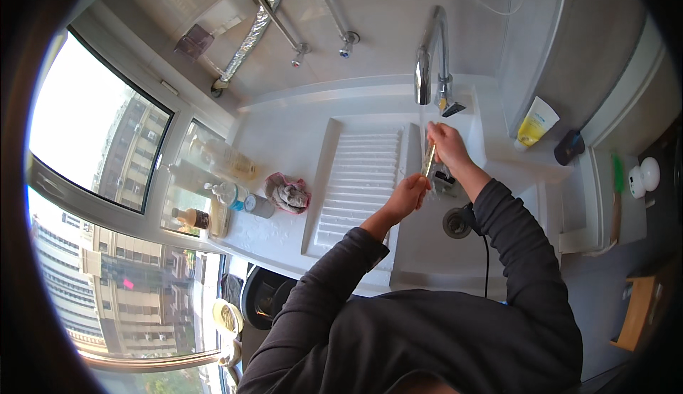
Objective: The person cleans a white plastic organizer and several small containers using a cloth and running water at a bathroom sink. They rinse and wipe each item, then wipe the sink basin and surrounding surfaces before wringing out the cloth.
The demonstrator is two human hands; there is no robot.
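Observation:
Over the white sink basin (421, 250), my left hand (406, 197) and my right hand (449, 147) grip a thin, shiny, yellowish strip-like object (429, 160) between them. My left hand has its lower end, my right hand its upper part. What exactly it is cannot be made out. Just above my right hand hangs the spout of a chrome faucet (422, 81), with a thin stream of water seeming to fall from it. Below the hands, a dark and clear object (444, 176) lies in the basin, partly hidden. The drain (457, 224) is lower down, near my right forearm.
A ribbed washboard (360, 180) adjoins the basin on the left. Beyond it lie a crumpled grey-pink cloth (288, 193), a can (259, 205) and several bottles (229, 194). A yellow-white tube (536, 123) and dark cup (569, 147) stand right. A black cord (487, 266) crosses the basin.

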